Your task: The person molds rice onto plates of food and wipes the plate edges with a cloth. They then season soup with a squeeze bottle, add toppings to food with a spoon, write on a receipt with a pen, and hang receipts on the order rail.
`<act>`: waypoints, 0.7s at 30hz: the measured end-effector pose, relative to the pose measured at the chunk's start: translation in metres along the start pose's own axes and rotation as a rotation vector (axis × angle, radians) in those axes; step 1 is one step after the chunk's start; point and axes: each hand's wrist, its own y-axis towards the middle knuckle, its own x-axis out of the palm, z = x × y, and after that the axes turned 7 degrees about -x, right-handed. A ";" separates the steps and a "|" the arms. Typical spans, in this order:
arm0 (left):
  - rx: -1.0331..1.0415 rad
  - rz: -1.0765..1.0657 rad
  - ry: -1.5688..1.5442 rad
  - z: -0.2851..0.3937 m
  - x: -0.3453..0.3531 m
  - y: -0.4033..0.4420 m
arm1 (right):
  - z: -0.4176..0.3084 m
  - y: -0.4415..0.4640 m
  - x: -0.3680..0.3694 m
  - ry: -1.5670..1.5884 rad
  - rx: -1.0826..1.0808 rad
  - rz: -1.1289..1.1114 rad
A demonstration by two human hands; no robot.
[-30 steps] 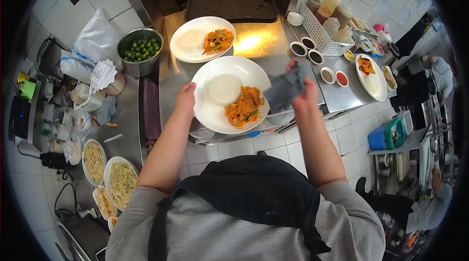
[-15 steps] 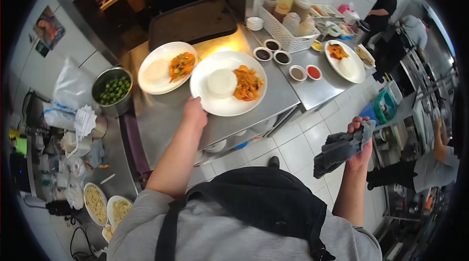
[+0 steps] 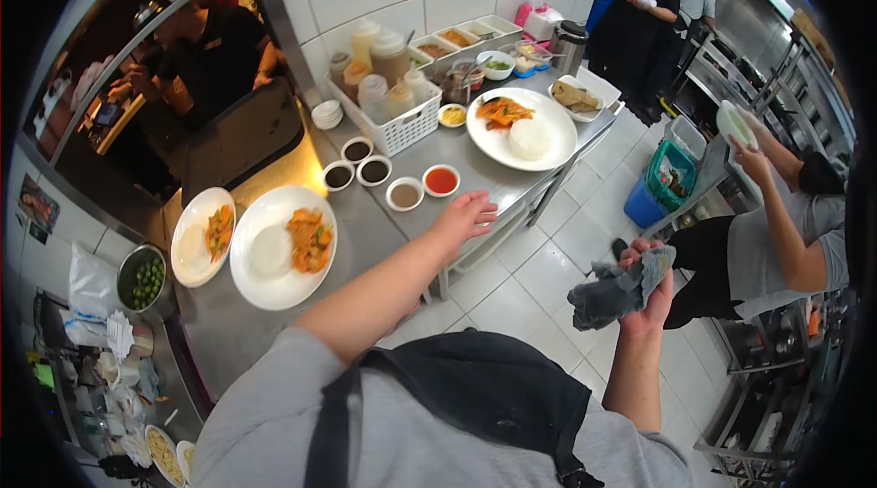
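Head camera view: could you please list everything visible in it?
Plates of rice: three, white, steel counter
Sauce cups: at least five, white, counter's middle
Basket of bottles: one, white, counter's back
Tray: one, black, serving window
Pot of green fruit: one, silver, left
Bin: one, blue, right of counter
Other people: at least four, dark or grey clothing, window, right
Smaller clutter: uncounted, mixed colours, left
Cloth: one, grey, right hand
Left hand: one, bare, counter's front edge
Right hand: one, bare, on cloth

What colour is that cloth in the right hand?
The cloth is dark grey, shown best in the head view.
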 end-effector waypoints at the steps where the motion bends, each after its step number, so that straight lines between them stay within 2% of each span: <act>1: 0.005 -0.002 0.008 -0.001 0.012 0.034 | -0.005 0.003 -0.001 0.006 -0.006 -0.005; 3: -0.044 0.178 -0.234 0.005 0.028 0.097 | -0.015 0.008 -0.004 -0.144 -0.039 -0.012; 5: 0.002 0.162 -0.302 0.017 0.035 0.132 | -0.025 0.011 -0.013 -0.177 -0.043 0.023; 7: 0.011 0.185 -0.240 0.016 0.030 0.161 | -0.034 0.013 -0.024 -0.258 0.049 -0.059; 9: 0.008 0.199 -0.230 0.021 0.034 0.154 | -0.035 0.016 -0.025 -0.281 0.066 0.019; 13: 0.005 0.198 -0.211 0.019 0.031 0.109 | -0.030 0.032 -0.035 -0.257 0.179 0.008; 16: 0.009 0.203 -0.201 0.019 0.021 0.035 | -0.019 0.046 -0.023 -0.232 0.238 -0.067; 19: 0.022 0.181 -0.263 0.026 0.004 -0.052 | -0.011 0.062 -0.009 -0.197 0.324 -0.269; 21: 0.007 0.285 -0.305 0.030 -0.011 -0.113 | -0.002 0.070 0.002 -0.118 0.363 -0.398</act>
